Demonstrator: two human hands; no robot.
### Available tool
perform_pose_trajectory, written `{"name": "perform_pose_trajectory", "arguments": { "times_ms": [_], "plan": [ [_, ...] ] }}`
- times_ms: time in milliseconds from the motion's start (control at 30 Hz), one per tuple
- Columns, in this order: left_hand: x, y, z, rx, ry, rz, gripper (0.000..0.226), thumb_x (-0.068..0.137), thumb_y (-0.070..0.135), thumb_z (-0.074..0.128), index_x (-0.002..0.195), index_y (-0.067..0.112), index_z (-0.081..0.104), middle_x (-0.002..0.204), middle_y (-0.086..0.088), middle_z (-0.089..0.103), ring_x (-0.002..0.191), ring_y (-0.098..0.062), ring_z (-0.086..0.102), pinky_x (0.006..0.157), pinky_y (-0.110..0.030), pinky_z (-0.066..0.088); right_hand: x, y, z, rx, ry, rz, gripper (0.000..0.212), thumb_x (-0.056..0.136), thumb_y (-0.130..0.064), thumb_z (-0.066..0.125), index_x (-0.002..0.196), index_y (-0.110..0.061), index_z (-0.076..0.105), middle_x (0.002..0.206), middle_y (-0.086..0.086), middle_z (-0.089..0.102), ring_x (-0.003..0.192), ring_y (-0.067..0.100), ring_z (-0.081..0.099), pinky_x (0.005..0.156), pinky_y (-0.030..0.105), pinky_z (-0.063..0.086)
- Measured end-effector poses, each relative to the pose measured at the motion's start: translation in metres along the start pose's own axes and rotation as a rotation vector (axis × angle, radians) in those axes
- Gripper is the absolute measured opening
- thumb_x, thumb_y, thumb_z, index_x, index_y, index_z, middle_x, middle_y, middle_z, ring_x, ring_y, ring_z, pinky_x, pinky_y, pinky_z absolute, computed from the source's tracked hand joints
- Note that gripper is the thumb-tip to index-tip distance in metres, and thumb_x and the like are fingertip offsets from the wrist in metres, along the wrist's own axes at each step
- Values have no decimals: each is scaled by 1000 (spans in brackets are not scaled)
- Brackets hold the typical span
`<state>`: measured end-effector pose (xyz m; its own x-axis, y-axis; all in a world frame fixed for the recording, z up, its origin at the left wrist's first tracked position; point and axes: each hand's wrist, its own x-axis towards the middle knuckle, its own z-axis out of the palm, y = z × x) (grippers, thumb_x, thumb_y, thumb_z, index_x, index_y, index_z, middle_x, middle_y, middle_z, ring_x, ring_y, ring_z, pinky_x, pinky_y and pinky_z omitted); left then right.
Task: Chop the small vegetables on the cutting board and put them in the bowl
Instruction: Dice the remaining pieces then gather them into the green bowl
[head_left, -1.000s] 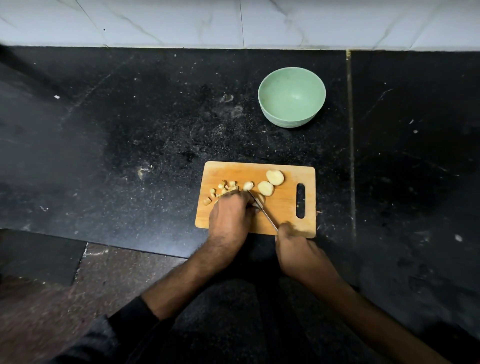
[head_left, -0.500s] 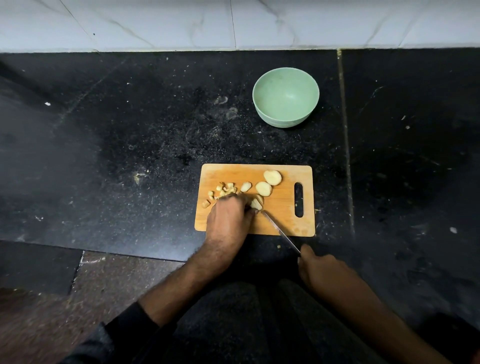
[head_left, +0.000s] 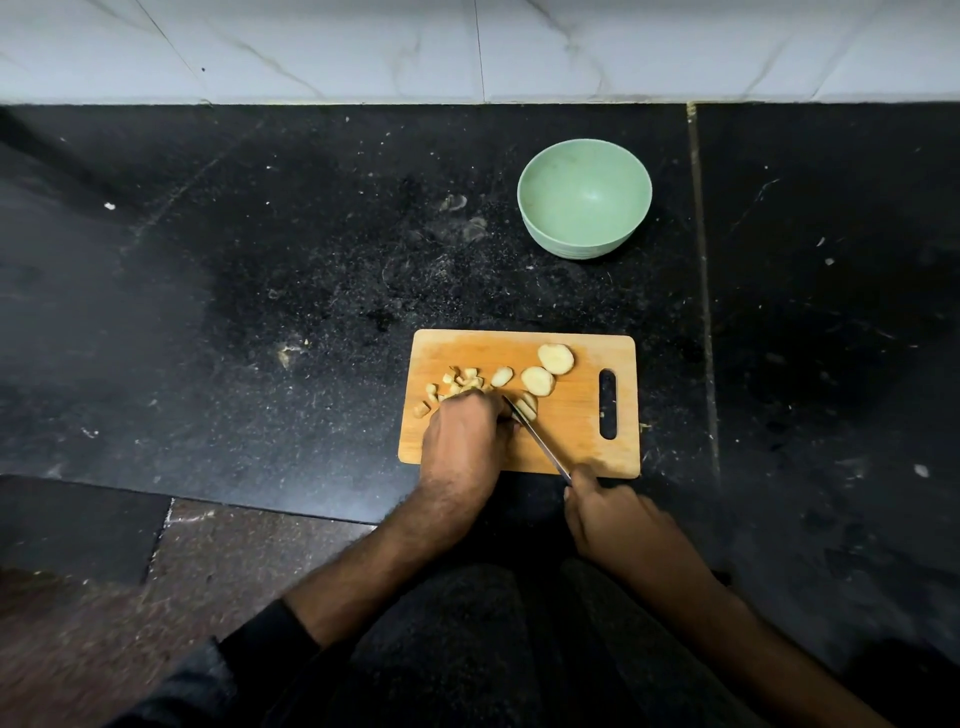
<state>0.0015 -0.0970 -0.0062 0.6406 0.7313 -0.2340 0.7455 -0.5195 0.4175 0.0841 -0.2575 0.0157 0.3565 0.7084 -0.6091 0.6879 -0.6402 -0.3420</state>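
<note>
We see a rectangular wooden cutting board (head_left: 571, 436) with rounded corners and a long oval handle slot at its 3 o'clock side. It lies flat on a black, speckled stone surface (head_left: 260, 286); we cannot tell if this is a tabletop or a floor. The wood is light orange-brown and smooth.

On the board there are pale, cream-coloured vegetables. Two round thick slices (head_left: 546, 369) lie near the board's 1 o'clock area, just beside each other. A smaller oval slice (head_left: 502, 376) lies at 9 o'clock from them. Many small chopped bits (head_left: 457, 382) form a loose pile toward the board's 10 o'clock part, and one bit (head_left: 422, 410) lies alone near the left edge.

The left hand (head_left: 465, 441) rests on the board with fingers curled down, pressing a piece of vegetable (head_left: 527, 404) that shows partly beside the fingertips. The right hand (head_left: 613, 519) is clenched around the handle of a thin knife (head_left: 537, 439), at the board's 6 o'clock edge. The narrow metal blade goes diagonally toward 11 o'clock and its tip touches the held piece.

A round, matte, pale green bowl (head_left: 584, 236) stands on the stone at 12 o'clock from the board, well apart from it. Its inside looks smooth. White marble-like tiles (head_left: 467, 47) with grey veins run behind.
</note>
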Motion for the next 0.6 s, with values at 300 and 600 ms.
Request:
{"name": "perform_pose_trajectory", "arguments": {
  "times_ms": [300, 600],
  "plan": [
    [-1, 1, -2, -18, 4, -18, 17, 90, 23, 69, 106, 20, 73, 97, -5, 73, 90, -28, 68, 76, -40, 56, 12, -4, -1, 10, -11, 14, 11, 105, -19, 27, 116, -18, 31, 95, 10, 66, 82, 28, 65, 67, 40, 44],
    [-2, 3, -7, -66, -2, -2, 25, 92, 21, 66, 117, 24, 71, 116, 1, 73, 103, -24, 67, 87, -39, 56, -27, 28, -11, -37, -183, 72, 11, 106, -37, 27, 104, -27, 29, 105, 8, 65, 88, 27, 60, 79, 40, 47]
  ]
}}
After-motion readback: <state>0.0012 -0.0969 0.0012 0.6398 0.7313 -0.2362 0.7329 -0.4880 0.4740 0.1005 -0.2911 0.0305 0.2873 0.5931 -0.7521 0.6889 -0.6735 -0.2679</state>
